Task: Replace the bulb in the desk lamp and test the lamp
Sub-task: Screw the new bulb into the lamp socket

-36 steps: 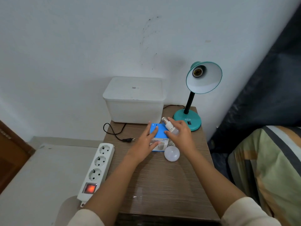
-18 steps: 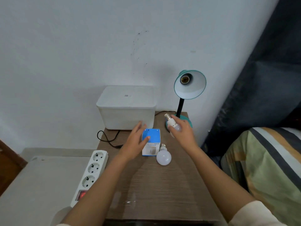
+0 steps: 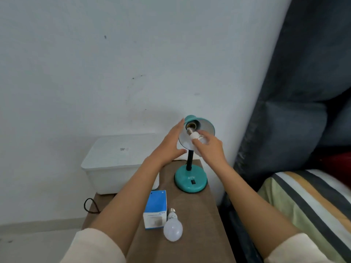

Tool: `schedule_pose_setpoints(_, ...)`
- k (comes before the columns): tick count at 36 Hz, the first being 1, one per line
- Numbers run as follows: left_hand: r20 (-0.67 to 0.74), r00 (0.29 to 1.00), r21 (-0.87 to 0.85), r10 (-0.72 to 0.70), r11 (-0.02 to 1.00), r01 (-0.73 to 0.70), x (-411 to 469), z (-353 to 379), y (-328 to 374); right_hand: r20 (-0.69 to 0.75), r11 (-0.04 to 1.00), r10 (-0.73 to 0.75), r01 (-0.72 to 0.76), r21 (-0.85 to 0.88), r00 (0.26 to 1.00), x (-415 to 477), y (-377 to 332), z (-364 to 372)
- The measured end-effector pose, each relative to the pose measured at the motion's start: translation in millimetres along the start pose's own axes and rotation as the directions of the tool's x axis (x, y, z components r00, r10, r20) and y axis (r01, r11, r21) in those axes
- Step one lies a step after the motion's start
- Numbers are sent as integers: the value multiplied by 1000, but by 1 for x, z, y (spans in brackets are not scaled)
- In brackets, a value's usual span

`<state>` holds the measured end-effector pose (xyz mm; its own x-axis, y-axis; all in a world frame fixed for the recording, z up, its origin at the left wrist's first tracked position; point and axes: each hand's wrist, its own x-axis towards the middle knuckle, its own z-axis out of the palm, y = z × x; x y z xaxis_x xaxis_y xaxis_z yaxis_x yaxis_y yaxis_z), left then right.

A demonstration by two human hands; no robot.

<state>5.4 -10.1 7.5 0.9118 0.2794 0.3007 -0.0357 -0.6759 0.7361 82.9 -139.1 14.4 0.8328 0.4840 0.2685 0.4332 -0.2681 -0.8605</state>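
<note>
A teal desk lamp (image 3: 190, 180) stands at the back right of the wooden table (image 3: 191, 249), its shade (image 3: 206, 126) tilted toward me with the socket (image 3: 190, 126) bare. My right hand (image 3: 209, 149) holds a white bulb (image 3: 195, 136) with its screw base pointing at the socket, just in front of it. Open, with fingers spread, my left hand (image 3: 171, 143) is at the left rim of the shade; I cannot tell if it touches. A second white bulb (image 3: 172, 227) lies on the table beside a blue and white bulb box (image 3: 156, 208).
A white lidded plastic box (image 3: 117, 164) stands at the back left of the table. A black cord (image 3: 91, 205) loops off the table's left edge. A striped bed cover (image 3: 307, 205) and dark headboard (image 3: 303, 92) lie to the right. The wall is close behind the lamp.
Both hands rose from the table to the lamp shade. My right hand carried the bulb up to the socket. My left hand left the blue box. The view shifted closer and to the right.
</note>
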Motion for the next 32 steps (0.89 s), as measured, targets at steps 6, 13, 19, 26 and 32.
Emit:
schedule_pose_setpoints(6, 21, 995, 4, 102, 995, -103, 19, 3, -11, 13, 996, -56, 57, -67, 998, 15, 3, 10)
schedule_pose_setpoints(13, -1, 982, 39, 188, 981, -188, 27, 6, -24, 14, 979, -36, 38, -198, 999, 25, 7, 23)
schedule_pose_setpoints(19, 21, 978, 65, 209, 976, -210, 28, 5, -27, -2, 975, 53, -52, -218, 999, 28, 5, 29)
schedule_pose_setpoints(26, 9, 976, 61, 217, 974, -217, 28, 4, -30, 100, 970, 118, -93, -223, 988, 31, -1, 24)
schedule_pose_setpoints(32, 16, 980, 67, 200, 977, -200, 29, 7, -31, -26, 986, 37, -41, -163, 999, 28, -1, 18)
